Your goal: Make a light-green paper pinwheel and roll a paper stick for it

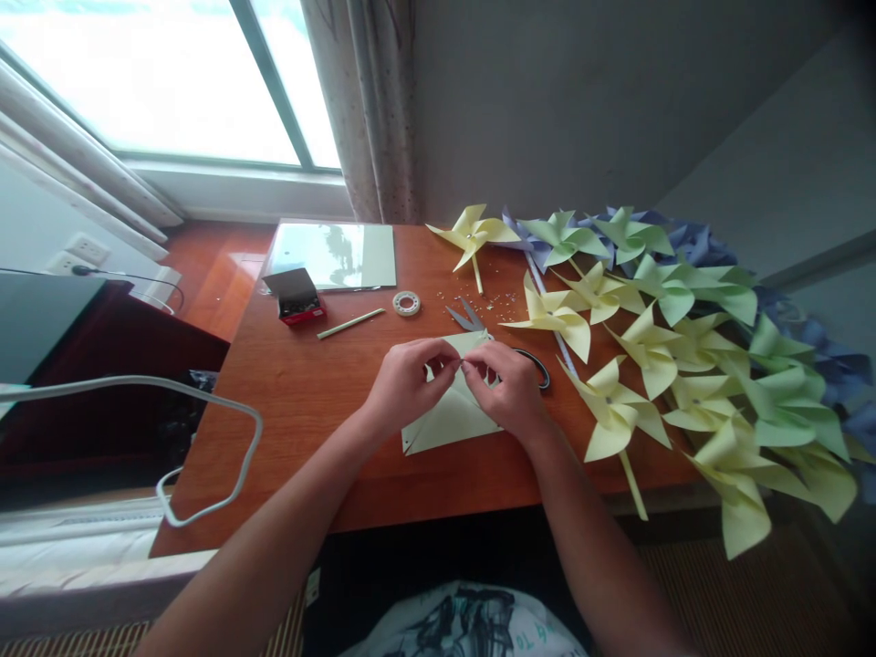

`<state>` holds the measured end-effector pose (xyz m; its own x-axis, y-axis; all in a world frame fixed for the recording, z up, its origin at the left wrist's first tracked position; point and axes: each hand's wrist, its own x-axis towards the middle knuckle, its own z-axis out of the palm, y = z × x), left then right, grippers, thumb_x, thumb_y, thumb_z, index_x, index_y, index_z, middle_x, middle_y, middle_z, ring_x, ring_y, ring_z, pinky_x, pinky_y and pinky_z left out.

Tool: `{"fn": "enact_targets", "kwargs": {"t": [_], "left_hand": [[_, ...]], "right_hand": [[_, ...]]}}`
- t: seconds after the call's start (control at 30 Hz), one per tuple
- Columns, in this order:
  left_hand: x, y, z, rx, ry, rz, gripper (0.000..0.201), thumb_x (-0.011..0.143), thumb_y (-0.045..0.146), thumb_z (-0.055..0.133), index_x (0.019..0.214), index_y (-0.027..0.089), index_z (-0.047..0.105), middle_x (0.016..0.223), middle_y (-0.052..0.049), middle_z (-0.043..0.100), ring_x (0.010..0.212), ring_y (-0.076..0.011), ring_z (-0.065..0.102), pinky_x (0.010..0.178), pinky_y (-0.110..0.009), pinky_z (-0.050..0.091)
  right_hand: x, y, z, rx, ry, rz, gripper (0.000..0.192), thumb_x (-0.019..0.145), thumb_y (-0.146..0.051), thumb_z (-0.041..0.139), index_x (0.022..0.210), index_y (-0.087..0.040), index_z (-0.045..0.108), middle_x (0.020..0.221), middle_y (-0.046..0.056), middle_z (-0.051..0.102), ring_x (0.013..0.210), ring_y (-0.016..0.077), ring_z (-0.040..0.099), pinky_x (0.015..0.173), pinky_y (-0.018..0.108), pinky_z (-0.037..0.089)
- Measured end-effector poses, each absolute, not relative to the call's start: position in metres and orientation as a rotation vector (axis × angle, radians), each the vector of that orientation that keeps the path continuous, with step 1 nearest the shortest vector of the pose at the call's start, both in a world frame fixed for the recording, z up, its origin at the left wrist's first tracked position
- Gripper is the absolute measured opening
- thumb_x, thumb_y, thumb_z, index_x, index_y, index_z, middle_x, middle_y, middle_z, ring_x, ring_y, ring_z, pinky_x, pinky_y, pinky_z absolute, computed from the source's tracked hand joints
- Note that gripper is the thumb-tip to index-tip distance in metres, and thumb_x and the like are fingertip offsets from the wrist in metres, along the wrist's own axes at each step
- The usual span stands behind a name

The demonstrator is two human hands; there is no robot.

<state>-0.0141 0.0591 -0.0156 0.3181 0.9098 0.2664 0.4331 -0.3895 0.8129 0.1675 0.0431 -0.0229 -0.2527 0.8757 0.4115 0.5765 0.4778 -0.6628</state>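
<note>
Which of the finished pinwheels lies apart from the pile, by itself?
The pale yellow pinwheel at the far edge of the table, just left of the heap. It lies alone with its stick pointing toward the person, while the others overlap one another.

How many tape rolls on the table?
2. A clear roll lies flat left of the scissors; a dark roll sits partly behind the right hand. More may be hidden under the pinwheels.

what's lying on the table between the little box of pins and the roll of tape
A pale green straw lies slantwise on the table between the box and the tape roll, touching neither. The head view shows this.
</note>
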Motion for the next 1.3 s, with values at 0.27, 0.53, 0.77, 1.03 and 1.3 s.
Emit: {"fn": "enact_targets", "kwargs": {"t": [0.27,0.53,0.77,1.03,1.3], "left_hand": [[-0.014,0.059,-0.015,1.983,1.207,0.964,0.01,0.084,0.015,0.06,0.08,0.017,0.069,0.067,0.0,0.066,0.058,-0.0104,0.055,0.056,-0.021,0.043],[-0.015,0.061,-0.015,2.003,1.245,0.964,0.009,0.083,0.013,0.061,0.08,0.018,0.068,0.067,0.001,0.067,0.058,-0.0106,0.057,0.056,-0.021,0.043],[-0.016,0.064,-0.018,2.031,1.314,0.95,0.009,0.083,0.014,0.061,0.079,0.018,0.068,0.067,0.0,0.067,0.057,-0.011,0.057,0.056,-0.021,0.043],[-0.016,0.063,-0.019,2.068,1.309,0.929,0.009,0.084,0.016,0.061,0.08,0.019,0.068,0.069,0.0,0.068,0.059,-0.0118,0.058,0.057,-0.022,0.043],[-0.017,0.064,-0.02,2.074,1.315,0.927,0.009,0.083,0.016,0.06,0.079,0.019,0.068,0.069,0.0,0.069,0.058,-0.0117,0.058,0.057,-0.022,0.043]], "right_hand": [[0.167,0.043,-0.025,-1.223,-1.999,0.463,0.012,0.095,-0.018,0.055,0.088,-0.021,0.065,0.081,0.002,0.063,0.069,0.0167,0.057,0.067,0.03,0.044],[0.172,0.046,-0.024,-1.368,-1.929,0.412,0.015,0.096,-0.021,0.054,0.086,-0.022,0.066,0.081,0.003,0.067,0.068,0.0175,0.059,0.069,0.03,0.047],[0.18,0.049,-0.029,-1.668,-1.764,0.278,0.014,0.092,-0.025,0.057,0.098,-0.022,0.07,0.087,0.006,0.073,0.072,0.0219,0.065,0.071,0.032,0.049],[0.182,0.05,-0.034,-1.634,-1.777,0.393,0.033,0.084,-0.027,0.067,0.116,-0.022,0.065,0.082,0.004,0.071,0.07,0.0235,0.065,0.071,0.036,0.051],[0.181,0.05,-0.028,-1.494,-1.75,0.526,0.018,0.085,-0.018,0.062,0.101,-0.022,0.069,0.081,0.004,0.07,0.07,0.0211,0.065,0.07,0.034,0.053]]}}
